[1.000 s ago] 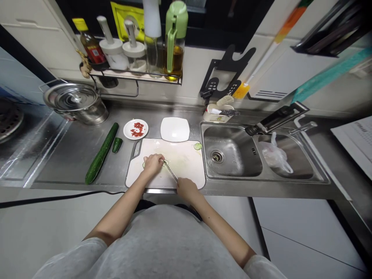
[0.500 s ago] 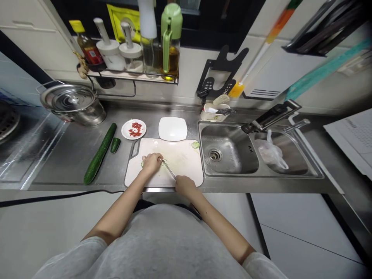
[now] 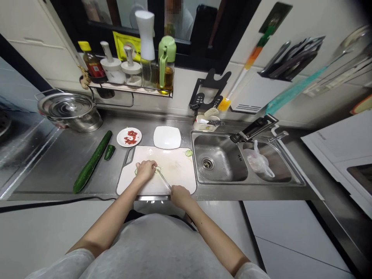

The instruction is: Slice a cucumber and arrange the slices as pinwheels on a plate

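Silvery, the knife [image 3: 164,180] slanted forward and leftward from the right hand [image 3: 180,196], which was curled around its handle. Its tip lay at the pale green slice [image 3: 159,169], just right of the left hand [image 3: 146,170] and nearer to it. That hand's fingers were bent close together at the slice; whether they pinched it, one could not tell. Beneath was the white board [image 3: 183,174]; farther left, the long cucumber [image 3: 93,161] lay obliquely on the surface [image 3: 66,162].
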### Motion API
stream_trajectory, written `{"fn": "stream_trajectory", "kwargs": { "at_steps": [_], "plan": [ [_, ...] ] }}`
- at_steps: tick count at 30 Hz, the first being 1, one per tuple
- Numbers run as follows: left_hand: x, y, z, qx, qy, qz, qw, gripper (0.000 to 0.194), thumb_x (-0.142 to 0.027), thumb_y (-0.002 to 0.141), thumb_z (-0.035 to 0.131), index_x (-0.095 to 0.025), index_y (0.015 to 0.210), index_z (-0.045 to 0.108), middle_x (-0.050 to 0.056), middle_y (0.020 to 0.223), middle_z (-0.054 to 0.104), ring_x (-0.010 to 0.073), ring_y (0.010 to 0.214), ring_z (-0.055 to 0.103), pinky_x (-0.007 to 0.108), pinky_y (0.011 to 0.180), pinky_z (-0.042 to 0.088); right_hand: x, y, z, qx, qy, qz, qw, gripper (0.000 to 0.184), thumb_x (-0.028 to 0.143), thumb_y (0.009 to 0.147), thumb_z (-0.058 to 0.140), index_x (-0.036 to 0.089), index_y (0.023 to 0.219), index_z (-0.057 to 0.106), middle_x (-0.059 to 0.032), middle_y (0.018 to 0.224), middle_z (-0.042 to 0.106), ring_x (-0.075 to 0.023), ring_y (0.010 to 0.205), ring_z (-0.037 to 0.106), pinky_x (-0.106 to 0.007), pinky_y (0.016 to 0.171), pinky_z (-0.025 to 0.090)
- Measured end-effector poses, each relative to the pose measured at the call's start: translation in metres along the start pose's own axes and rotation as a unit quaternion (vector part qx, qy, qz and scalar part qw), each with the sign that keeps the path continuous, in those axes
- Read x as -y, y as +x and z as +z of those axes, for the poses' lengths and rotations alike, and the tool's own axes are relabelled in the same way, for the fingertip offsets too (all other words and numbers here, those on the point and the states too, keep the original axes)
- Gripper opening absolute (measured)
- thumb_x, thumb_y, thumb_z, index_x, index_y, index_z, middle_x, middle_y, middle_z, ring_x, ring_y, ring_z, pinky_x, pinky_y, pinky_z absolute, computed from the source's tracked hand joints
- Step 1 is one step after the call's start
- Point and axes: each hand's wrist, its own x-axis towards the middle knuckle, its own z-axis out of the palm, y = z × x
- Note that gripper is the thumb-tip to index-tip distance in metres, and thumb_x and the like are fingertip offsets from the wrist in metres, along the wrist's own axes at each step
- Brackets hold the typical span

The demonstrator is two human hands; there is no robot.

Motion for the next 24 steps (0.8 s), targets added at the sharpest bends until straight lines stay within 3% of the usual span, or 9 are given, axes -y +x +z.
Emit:
{"fn": "stream_trajectory", "kwargs": {
  "at_steps": [7,13,19,24],
  "plan": [
    [-0.004,-0.001,-0.003,0.008,0.010,-0.004,1.000,0.026,-0.019,0.079,0.050,-0.026,0.098,0.066,0.005,0.100,0.071,0.0284,0.105,0.054,0.043,0.087,0.027,-0.015,-0.019,0.007,0.009,0.013,0.003,1.000,0.033,0.015,0.089,0.040,0.012,0.107,0.067,-0.0180,0.104,0.071,-0.0263,0.100,0.067,-0.030,0.075,0.045],
    [-0.008,-0.006,-0.001,-0.014,0.037,-0.007,0.999,0.025,-0.026,0.083,0.048,-0.022,0.103,0.063,0.010,0.109,0.067,0.0301,0.108,0.050,0.044,0.087,0.027,-0.053,-0.024,0.011,-0.025,0.109,-0.056,0.992,0.026,0.020,0.087,0.044,0.014,0.098,0.067,-0.0130,0.099,0.072,-0.0220,0.093,0.066,-0.025,0.072,0.041],
    [-0.012,-0.006,0.002,-0.018,0.024,-0.010,1.000,0.018,-0.022,0.081,0.051,-0.021,0.097,0.061,0.010,0.110,0.065,0.0285,0.109,0.050,0.043,0.088,0.027,-0.090,0.004,-0.001,-0.156,0.161,0.042,0.974,0.032,0.035,0.089,0.043,0.014,0.100,0.065,-0.0117,0.096,0.071,-0.0221,0.091,0.065,-0.025,0.071,0.042],
    [-0.017,-0.006,-0.003,-0.010,-0.007,-0.007,1.000,0.016,-0.016,0.081,0.050,-0.021,0.093,0.059,0.008,0.101,0.068,0.0272,0.107,0.053,0.043,0.088,0.027,-0.101,0.031,-0.003,-0.165,0.213,0.095,0.958,0.035,0.038,0.087,0.045,0.015,0.101,0.067,-0.0080,0.079,0.071,-0.0223,0.080,0.067,-0.026,0.066,0.045]
  ]
}}
